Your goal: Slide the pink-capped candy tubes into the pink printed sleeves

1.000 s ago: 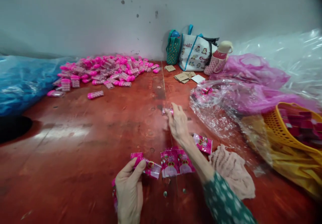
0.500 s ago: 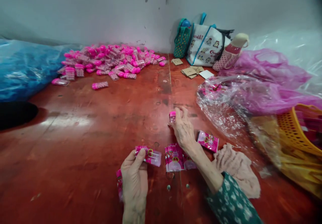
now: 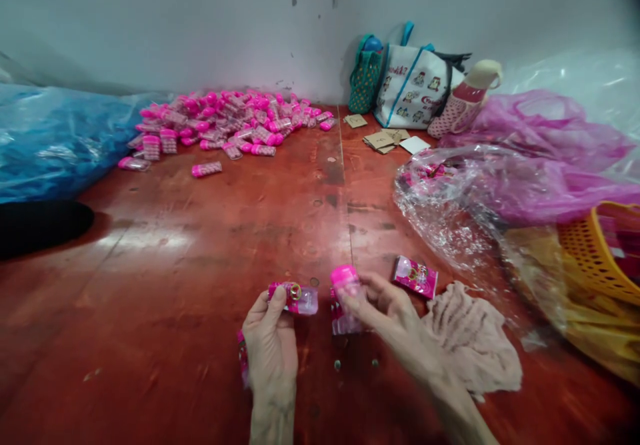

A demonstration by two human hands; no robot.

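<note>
My left hand (image 3: pixel 270 345) pinches a small pink packet (image 3: pixel 295 298) by its end, just above the red wooden table (image 3: pixel 175 265). My right hand (image 3: pixel 383 308) holds a small clear container with a pink cap (image 3: pixel 344 284), upright and close to the packet. Under my right hand lie more pink packets (image 3: pixel 343 322). Another pink packet (image 3: pixel 414 276) lies flat to the right, beside a beige cloth (image 3: pixel 470 338).
A big pile of pink-capped containers (image 3: pixel 230 128) lies at the far left by the wall. Blue plastic sheeting (image 3: pixel 55 142) covers the left. Clear and pink plastic bags (image 3: pixel 500 178), an orange basket (image 3: pixel 600 252), tote bags (image 3: pixel 407 88) and cardboard tags (image 3: pixel 383 140) fill the right.
My right hand picked up a pink-capped container from farther out on the table and drew it back next to the packet in my left hand. The view has shifted a little.
</note>
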